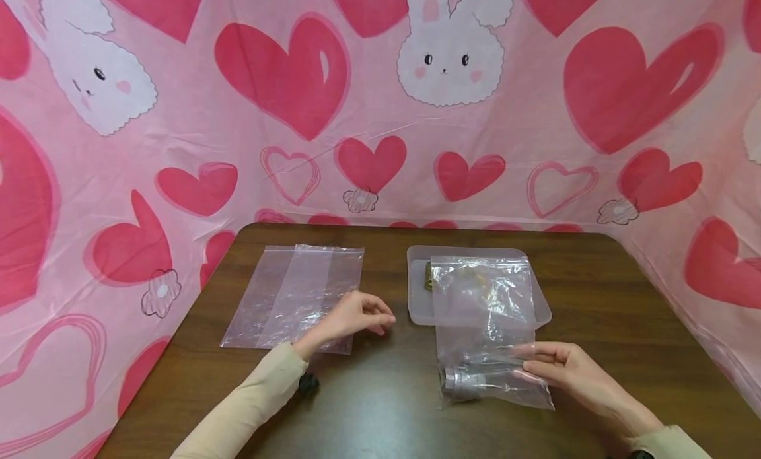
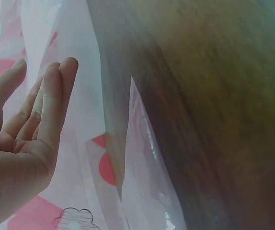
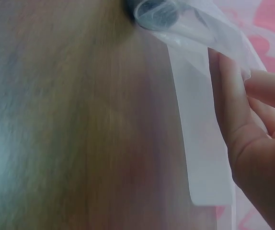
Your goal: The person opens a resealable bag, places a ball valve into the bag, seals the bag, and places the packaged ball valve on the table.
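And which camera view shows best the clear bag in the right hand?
The head view: the clear bag appears nearly whole, held by the right hand. The right wrist view shows only part of it; the left wrist view, none.

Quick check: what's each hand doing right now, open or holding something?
Left hand: open, holding nothing.
Right hand: closed, pinching a clear bag with a cylinder inside.

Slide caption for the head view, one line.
Right hand pinches a clear zip bag holding a cylindrical item, translucent tray partly behind it; empty left hand near flat zip bags.
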{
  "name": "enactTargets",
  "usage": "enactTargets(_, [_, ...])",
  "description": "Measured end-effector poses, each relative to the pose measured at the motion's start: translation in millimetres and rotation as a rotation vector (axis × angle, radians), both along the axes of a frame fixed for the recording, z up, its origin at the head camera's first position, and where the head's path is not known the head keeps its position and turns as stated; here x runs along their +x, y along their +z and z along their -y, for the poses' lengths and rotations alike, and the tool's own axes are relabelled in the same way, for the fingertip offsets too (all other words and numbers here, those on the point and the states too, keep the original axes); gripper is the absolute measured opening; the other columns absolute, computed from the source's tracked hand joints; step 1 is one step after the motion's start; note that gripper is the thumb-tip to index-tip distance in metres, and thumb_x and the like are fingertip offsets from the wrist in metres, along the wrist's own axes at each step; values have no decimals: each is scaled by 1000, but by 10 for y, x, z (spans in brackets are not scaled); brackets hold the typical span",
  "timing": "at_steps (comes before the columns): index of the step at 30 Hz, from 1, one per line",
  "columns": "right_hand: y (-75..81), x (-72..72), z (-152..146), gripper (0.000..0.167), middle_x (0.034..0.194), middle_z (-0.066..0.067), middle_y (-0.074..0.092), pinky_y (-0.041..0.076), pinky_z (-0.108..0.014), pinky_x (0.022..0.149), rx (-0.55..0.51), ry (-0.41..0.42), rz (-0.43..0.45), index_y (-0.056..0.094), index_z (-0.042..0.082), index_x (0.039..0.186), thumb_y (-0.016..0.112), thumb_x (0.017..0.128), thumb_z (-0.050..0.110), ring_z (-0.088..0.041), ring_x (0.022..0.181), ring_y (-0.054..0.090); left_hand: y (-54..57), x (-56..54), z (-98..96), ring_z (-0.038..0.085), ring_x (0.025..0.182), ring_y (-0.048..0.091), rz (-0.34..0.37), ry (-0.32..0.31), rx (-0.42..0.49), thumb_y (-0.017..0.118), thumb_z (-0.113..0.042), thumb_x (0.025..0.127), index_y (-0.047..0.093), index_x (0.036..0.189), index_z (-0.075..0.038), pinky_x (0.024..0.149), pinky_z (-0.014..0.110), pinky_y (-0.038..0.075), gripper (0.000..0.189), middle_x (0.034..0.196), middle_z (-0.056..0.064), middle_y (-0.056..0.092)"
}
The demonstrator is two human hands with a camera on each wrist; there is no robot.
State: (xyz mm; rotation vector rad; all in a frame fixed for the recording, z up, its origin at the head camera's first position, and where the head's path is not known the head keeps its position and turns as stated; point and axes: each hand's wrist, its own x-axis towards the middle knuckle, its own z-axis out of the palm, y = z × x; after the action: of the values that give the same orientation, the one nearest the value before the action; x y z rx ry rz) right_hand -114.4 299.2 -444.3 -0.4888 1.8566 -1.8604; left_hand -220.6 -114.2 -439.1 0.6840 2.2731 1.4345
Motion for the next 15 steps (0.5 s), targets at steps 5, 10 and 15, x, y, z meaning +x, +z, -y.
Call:
enactTargets(5, [0, 51, -120, 41, 123, 8, 71, 56, -21, 90, 12, -12, -21, 66, 17, 129, 45, 101, -5, -11, 106, 71, -12, 7, -7, 29, 75, 76, -3, 1, 10, 72, -20, 91, 75, 97, -3, 71, 37, 62, 18, 90, 18, 76])
enactTargets(10, [3, 94, -260, 41, 124, 9, 71, 56, -22, 91, 32, -27, -13, 65, 17, 129, 44, 101, -5, -9, 107, 70, -33, 10, -14, 28, 75, 76, -13, -17, 15, 74, -20, 90, 76, 97, -4, 72, 39, 62, 17, 90, 17, 77])
enactTargets(15, [6, 111, -446, 44, 127, 9, 69, 56, -22, 92, -3, -5, -15, 63, 12, 133, 41, 101, -8, -9, 110, 70, -37, 24, -7, 28, 76, 76, -20, -45, 17, 75, -17, 88, 76, 96, -5, 72, 36, 62, 14, 91, 16, 77])
